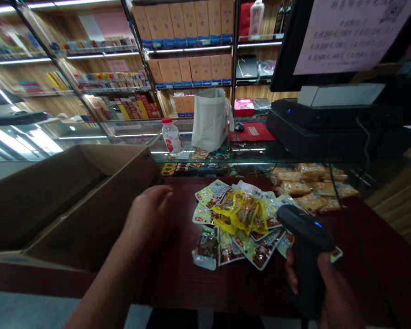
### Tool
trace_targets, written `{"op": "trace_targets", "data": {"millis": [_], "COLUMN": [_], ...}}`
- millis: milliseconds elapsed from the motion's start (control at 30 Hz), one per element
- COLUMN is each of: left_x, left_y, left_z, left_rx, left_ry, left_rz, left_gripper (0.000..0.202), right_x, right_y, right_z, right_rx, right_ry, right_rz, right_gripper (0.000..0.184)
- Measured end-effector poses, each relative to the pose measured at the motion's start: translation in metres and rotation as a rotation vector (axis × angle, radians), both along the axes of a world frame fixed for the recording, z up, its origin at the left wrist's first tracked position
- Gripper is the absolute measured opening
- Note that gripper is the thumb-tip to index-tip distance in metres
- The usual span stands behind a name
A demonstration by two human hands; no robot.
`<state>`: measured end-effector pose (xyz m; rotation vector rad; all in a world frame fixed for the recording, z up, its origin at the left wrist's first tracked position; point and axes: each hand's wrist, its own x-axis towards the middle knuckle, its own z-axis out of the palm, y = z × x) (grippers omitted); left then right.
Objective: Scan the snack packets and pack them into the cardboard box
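Note:
My right hand (335,288) is wrapped round the handle of a black barcode scanner (304,228), which has a small blue light lit. The scanner's head points left over a pile of flat snack packets (256,249). Yellow-edged clear packets (241,210) lie on top of that pile. At its near left edge is a small clear packet with dark contents (206,246). My left hand (149,212) hovers over the dark red counter (171,278), between the pile and an open cardboard box (123,187). Its fingers are blurred and partly turned away, and nothing shows in them.
Wrapped tan packages (311,187) are stacked at the back right, crossed by a cable. Behind, a glass shelf bears a red-capped bottle (172,139), a white bag (209,121) and a red folder (255,131). A black monitor (287,50) stands to the right.

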<state>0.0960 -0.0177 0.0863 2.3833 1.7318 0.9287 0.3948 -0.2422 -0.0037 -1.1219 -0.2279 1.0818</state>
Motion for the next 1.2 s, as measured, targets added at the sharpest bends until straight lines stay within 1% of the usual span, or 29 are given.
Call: {"op": "trace_targets", "data": {"millis": [33,67,133,167,233,333,400,467,500,533,633,667,700,767,800,867,933,1000,1133,1200], "left_x": [0.013,0.025,0.042,0.048,0.051,0.047,0.042,0.036,0.032,0.028,0.013,0.008,0.003,-0.004,-0.007,-0.011,-0.014,-0.016,-0.018,-0.019], "left_y": [0.005,0.007,0.003,-0.005,-0.027,-0.062,-0.076,-0.082,-0.083,-0.082,-0.078,-0.077,-0.077,-0.077,-0.077,-0.077,-0.077,-0.074,-0.066,-0.063], "left_z": [-0.012,-0.023,-0.038,-0.043,-0.048,-0.055,-0.062,-0.072,-0.076,-0.081,-0.088,-0.087,-0.085,-0.077,-0.071,-0.058,-0.045,-0.036,-0.023,-0.018], "left_rx": [-0.112,-0.205,-0.32,-0.365,-0.459,-0.597,-0.64,-0.648,-0.638,-0.629,-0.646,-0.663,-0.683,-0.699,-0.695,-0.685,-0.679,-0.663,-0.553,-0.509], "left_ry": [-0.001,0.022,0.11,0.157,0.225,0.226,0.146,0.011,-0.067,-0.146,-0.402,-0.498,-0.593,-0.741,-0.781,-0.803,-0.795,-0.81,-0.9,-0.924], "left_rz": [-0.075,-0.113,-0.111,-0.094,-0.083,-0.142,-0.16,-0.138,-0.124,-0.113,-0.111,-0.118,-0.122,-0.12,-0.119,-0.134,-0.175,-0.202,-0.172,-0.176], "left_gripper": [0.027,0.026,0.026,0.029,0.037,0.056,0.064,0.067,0.065,0.06,0.03,0.026,0.027,0.032,0.034,0.035,0.033,0.033,0.036,0.035], "right_x": [-0.002,-0.003,-0.002,0.0,0.003,0.004,0.001,-0.003,-0.005,-0.008,-0.019,-0.024,-0.03,-0.043,-0.05,-0.062,-0.072,-0.081,-0.099,-0.106], "right_y": [-0.001,-0.002,-0.007,-0.01,-0.016,-0.019,-0.018,-0.016,-0.016,-0.015,-0.015,-0.014,-0.014,-0.013,-0.012,-0.01,-0.007,-0.005,0.0,0.002], "right_z": [0.006,0.011,0.016,0.017,0.016,0.016,0.016,0.017,0.016,0.015,0.011,0.011,0.011,0.012,0.013,0.016,0.018,0.023,0.035,0.042], "right_rx": [0.012,0.017,0.006,-0.006,-0.028,-0.028,-0.011,0.004,0.013,0.021,0.045,0.05,0.054,0.067,0.072,0.086,0.106,0.116,0.109,0.104], "right_ry": [-0.016,-0.039,-0.077,-0.09,-0.096,-0.088,-0.084,-0.081,-0.078,-0.074,-0.063,-0.057,-0.051,-0.041,-0.042,-0.052,-0.082,-0.121,-0.198,-0.245], "right_rz": [-0.032,-0.06,-0.08,-0.09,-0.108,-0.116,-0.106,-0.093,-0.073,-0.048,0.018,0.018,0.011,0.003,0.007,0.053,0.121,0.19,0.279,0.31], "right_gripper": [0.05,0.051,0.051,0.052,0.053,0.056,0.056,0.055,0.055,0.056,0.055,0.054,0.052,0.047,0.045,0.046,0.048,0.051,0.057,0.057]}}
